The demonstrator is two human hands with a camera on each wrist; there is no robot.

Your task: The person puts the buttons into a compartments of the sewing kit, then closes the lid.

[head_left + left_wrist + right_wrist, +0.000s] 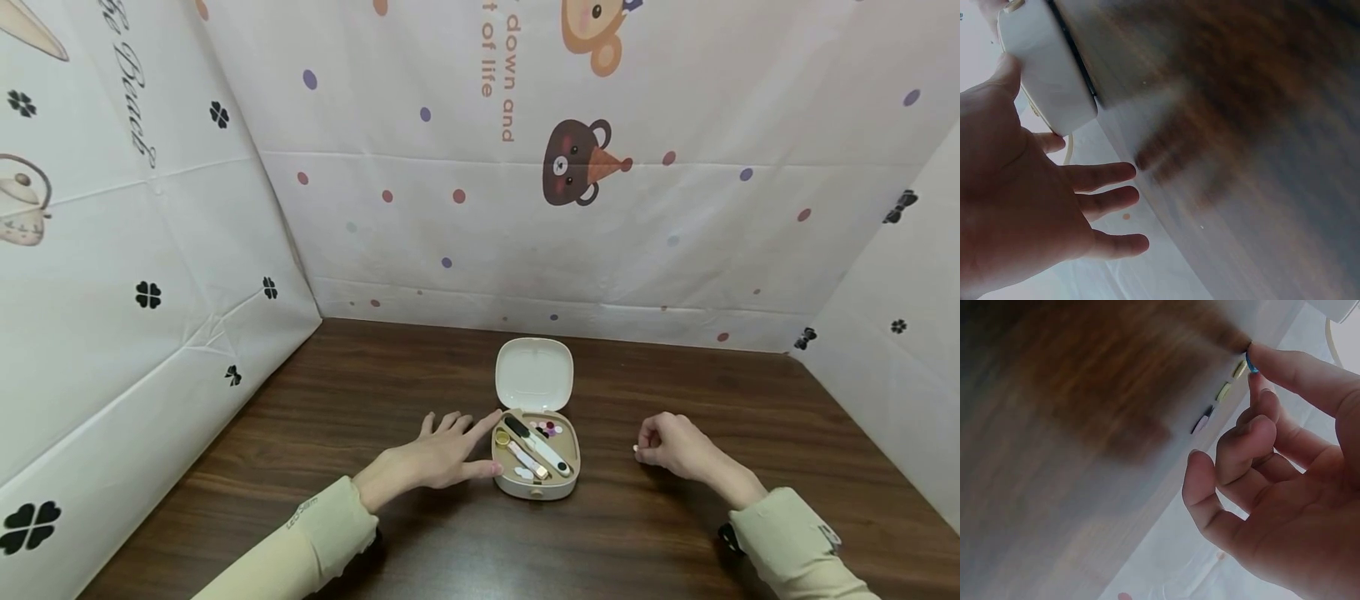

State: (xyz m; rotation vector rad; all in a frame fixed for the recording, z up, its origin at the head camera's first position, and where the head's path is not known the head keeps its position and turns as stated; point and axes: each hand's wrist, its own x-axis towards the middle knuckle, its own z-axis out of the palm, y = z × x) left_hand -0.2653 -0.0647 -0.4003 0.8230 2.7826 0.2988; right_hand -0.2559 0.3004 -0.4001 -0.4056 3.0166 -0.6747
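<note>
An open white-and-beige case point(536, 492) stands on the table, its white lid point(534, 375) tipped back. Inside lie a white stick-shaped tool point(551, 457) with a black end, a pale pink and gold tool point(525, 458), small coloured discs point(550, 428) and white pieces point(524, 473). My left hand point(442, 458) has its fingers spread, thumb and index finger touching the case's left side. To the right of the case, my right hand point(678, 447) pinches a small blue disc point(1250, 362) between thumb and index finger. Its exact kind is unclear.
Beyond the right fingertips, several small discs sit on the table, among them a yellow-green disc point(1223, 392) and a pale lilac disc point(1200, 424). Printed white cloth point(450, 233) encloses the brown wooden table point(360, 375) at the back and both sides.
</note>
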